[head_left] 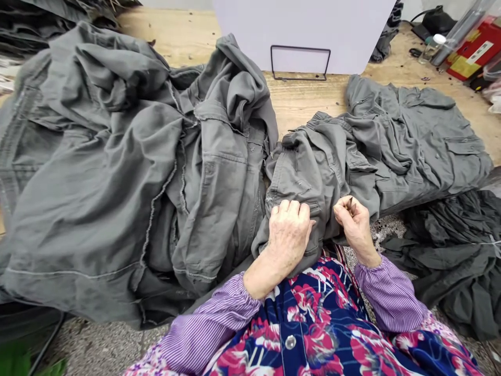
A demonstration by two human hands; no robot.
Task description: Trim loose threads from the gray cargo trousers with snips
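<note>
Grey cargo trousers lie rumpled across the table's front edge, with pockets and flaps showing. My left hand presses on their near part beside a pocket opening, its fingers bent and closed on the cloth. My right hand is closed just to the right of it, over the same trousers. From its curled fingers stick the dark pointed tips of small thread snips; the rest is hidden in the palm. Left of my hands lies a large heap of grey garments, with pale, frayed seams and loose threads showing.
A white board with a black wire stand stands at the back of the wooden table. At the back right are a small bottle and a red box. Darker cloth is piled below, right.
</note>
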